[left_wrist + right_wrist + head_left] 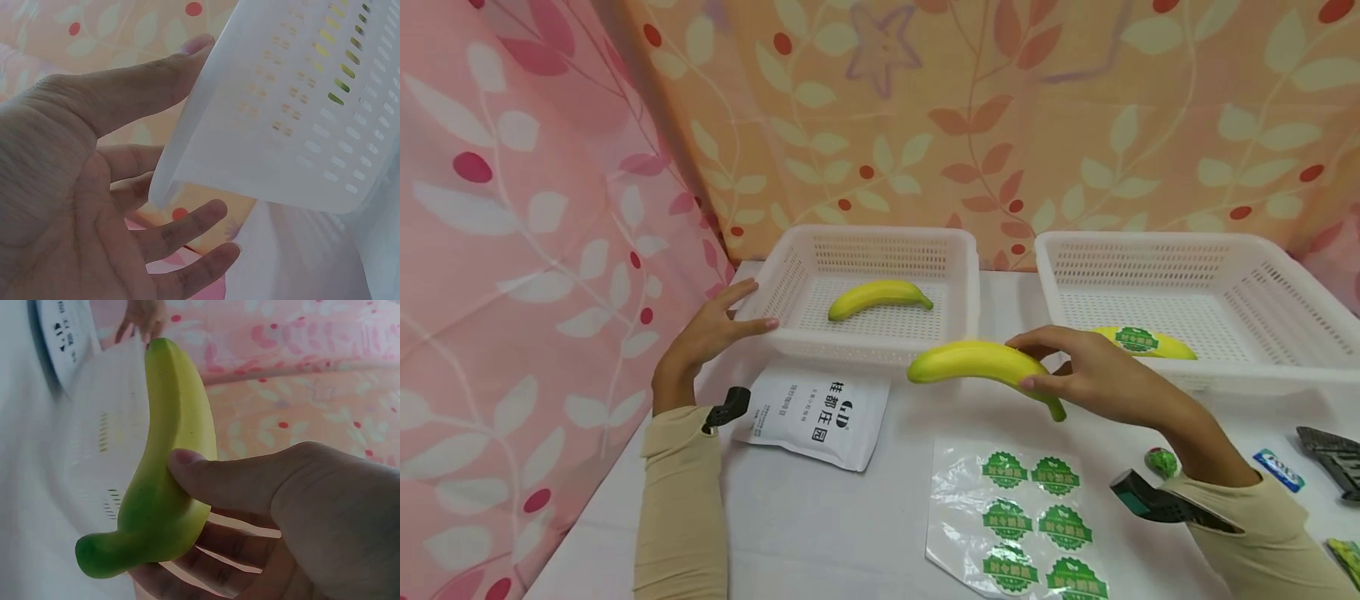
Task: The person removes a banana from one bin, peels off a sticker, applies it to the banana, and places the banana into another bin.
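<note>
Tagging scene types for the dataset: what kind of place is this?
Probably a staged tabletop set for fruit labelling, not a real shop: patterned cloth backdrops enclose a white table with two white baskets, a sheet of green stickers, and a banana held in the right hand.

Head view looks down; wrist views close; left basket (865, 287) shared.

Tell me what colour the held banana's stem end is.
Green on the yellow plastic-looking banana, clearest in the right wrist view.

Beige sleeves (681, 500), black wrist cameras (727, 407)
</note>
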Action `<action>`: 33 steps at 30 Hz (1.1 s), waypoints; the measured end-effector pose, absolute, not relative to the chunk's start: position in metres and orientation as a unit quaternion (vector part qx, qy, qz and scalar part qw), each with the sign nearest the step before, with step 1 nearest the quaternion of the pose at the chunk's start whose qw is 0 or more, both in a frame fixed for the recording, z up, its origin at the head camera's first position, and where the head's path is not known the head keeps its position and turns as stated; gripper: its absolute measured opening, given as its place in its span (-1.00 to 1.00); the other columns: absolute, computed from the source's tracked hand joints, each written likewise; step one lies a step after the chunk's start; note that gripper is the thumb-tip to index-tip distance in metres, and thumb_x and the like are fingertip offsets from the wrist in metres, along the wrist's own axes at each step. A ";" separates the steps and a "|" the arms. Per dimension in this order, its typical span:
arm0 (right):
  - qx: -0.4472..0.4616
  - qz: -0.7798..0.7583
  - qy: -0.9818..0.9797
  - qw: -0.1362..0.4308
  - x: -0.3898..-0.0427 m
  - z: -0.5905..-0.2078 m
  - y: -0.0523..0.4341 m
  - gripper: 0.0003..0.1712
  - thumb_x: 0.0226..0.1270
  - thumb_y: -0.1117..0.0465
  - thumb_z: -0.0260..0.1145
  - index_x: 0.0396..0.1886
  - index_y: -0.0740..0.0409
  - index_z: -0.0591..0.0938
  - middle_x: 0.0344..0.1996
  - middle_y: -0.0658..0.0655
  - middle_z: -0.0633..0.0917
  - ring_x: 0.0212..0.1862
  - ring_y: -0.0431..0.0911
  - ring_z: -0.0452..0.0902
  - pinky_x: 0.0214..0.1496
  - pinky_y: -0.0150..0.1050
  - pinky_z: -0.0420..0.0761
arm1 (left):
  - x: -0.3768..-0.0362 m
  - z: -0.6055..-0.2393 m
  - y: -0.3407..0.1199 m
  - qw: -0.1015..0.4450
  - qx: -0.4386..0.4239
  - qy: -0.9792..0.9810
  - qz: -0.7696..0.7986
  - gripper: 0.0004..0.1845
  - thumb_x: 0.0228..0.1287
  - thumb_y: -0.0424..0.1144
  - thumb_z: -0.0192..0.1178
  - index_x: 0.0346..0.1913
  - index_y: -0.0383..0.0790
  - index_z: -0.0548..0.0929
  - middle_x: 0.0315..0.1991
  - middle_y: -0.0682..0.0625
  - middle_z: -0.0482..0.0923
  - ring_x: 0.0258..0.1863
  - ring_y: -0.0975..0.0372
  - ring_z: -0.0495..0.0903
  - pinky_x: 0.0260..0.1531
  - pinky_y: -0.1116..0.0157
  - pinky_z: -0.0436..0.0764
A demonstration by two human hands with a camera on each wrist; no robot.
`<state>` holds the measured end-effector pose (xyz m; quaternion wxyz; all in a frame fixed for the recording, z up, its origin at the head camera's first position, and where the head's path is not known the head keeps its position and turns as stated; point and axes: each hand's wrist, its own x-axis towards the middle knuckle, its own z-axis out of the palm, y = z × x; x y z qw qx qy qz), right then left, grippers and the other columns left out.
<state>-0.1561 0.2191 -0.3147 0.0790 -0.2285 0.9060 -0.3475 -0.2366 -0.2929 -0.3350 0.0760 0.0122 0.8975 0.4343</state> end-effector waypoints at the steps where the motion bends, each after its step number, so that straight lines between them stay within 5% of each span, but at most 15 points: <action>1: -0.230 -0.348 0.905 0.085 -0.154 -0.318 0.220 -0.41 0.41 0.01 0.52 0.36 0.04 0.61 0.06 0.06 0.72 -0.04 -0.06 0.65 -0.13 -0.28 0.73 | -0.237 -0.335 -0.293 0.077 0.014 0.897 0.435 0.14 0.30 0.16 0.45 0.75 0.10 -0.04 0.67 -0.21 0.06 0.48 -0.24 0.26 0.46 -0.39 0.21; 8: -0.234 -0.333 0.907 0.108 -0.148 -0.343 0.226 -0.43 0.45 0.04 0.48 0.36 0.14 0.61 0.09 0.03 0.73 0.05 -0.08 0.62 -0.07 -0.28 0.68 | -0.236 -0.332 -0.292 0.080 0.014 0.899 0.429 0.14 0.32 0.15 0.44 0.76 0.08 -0.07 0.69 -0.21 0.01 0.53 -0.27 0.20 0.47 -0.39 0.20; 15: -0.223 -0.302 0.923 0.087 -0.154 -0.365 0.238 -0.47 0.43 0.12 0.49 0.31 0.20 0.64 0.06 0.03 0.75 0.11 -0.03 0.64 0.16 0.05 0.63 | -0.235 -0.330 -0.290 0.083 0.017 0.902 0.423 0.15 0.31 0.17 0.44 0.75 0.06 -0.06 0.72 -0.19 -0.05 0.55 -0.28 0.16 0.47 -0.40 0.19; 22: -0.220 -0.302 0.923 0.094 -0.158 -0.373 0.245 -0.44 0.43 0.10 0.49 0.30 0.26 0.63 0.09 0.15 0.74 0.12 0.06 0.64 0.17 0.12 0.63 | -0.237 -0.327 -0.283 0.055 0.033 0.906 0.418 0.04 0.34 0.05 0.44 0.73 -0.08 0.09 0.72 -0.17 -0.03 0.63 -0.21 0.06 0.52 -0.37 0.11; 25: -0.218 -0.308 0.920 0.106 -0.159 -0.375 0.246 -0.44 0.44 0.11 0.49 0.31 0.28 0.61 0.11 0.20 0.73 0.14 0.11 0.64 0.15 0.14 0.64 | -0.237 -0.322 -0.271 -0.015 0.058 0.909 0.412 -0.13 0.34 -0.09 0.44 0.64 -0.16 0.32 0.68 -0.16 0.11 0.63 -0.15 0.10 0.54 -0.33 0.12; 29: -0.214 -0.310 0.919 0.119 -0.161 -0.376 0.246 -0.45 0.46 0.11 0.47 0.32 0.27 0.61 0.11 0.18 0.73 0.14 0.09 0.65 0.14 0.09 0.69 | -0.231 -0.312 -0.240 -0.107 0.125 0.887 0.430 -0.38 0.37 -0.22 0.44 0.46 -0.20 0.57 0.42 -0.18 0.51 0.43 -0.10 0.46 0.43 -0.18 0.41; 33: -0.218 -0.306 0.920 0.116 -0.163 -0.376 0.245 -0.46 0.47 0.11 0.46 0.31 0.28 0.61 0.09 0.17 0.74 0.13 0.06 0.65 0.12 0.04 0.69 | -0.215 -0.300 -0.197 -0.066 0.229 0.864 0.444 -0.57 0.42 -0.22 0.42 0.30 -0.17 0.71 0.18 -0.09 0.70 0.17 -0.02 0.67 0.23 -0.03 0.61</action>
